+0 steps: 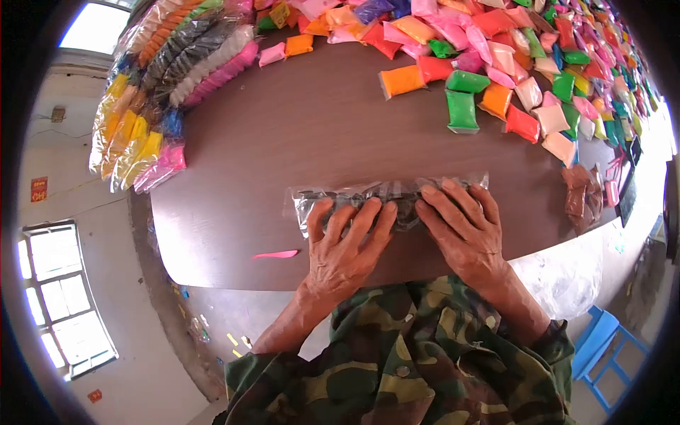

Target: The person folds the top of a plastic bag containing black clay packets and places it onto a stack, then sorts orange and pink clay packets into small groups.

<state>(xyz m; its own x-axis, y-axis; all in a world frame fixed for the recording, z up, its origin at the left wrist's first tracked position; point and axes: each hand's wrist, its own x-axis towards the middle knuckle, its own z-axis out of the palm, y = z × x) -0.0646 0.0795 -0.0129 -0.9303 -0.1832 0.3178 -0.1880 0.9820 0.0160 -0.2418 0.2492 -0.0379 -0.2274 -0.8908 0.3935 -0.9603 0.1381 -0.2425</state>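
Near the table's front edge lies a long clear plastic bag [404, 193] with dark contents. My left hand [343, 244] rests on the left part of the bag, fingers spread and fingertips pressing on it. On the right part, my right hand [467, 230] lies with its fingers stretched over the plastic. Parts of the bag are hidden under the fingers. A small pink plastic tool [275, 254] lies on the brown table [283, 134], left of my left hand.
Colourful small packets [462, 111] are heaped at the back and right. Long clear bags of coloured packets [205, 71] are stacked at the back left. A brown packet [584, 198] lies at the right edge. A blue stool [598, 347] stands at the lower right.
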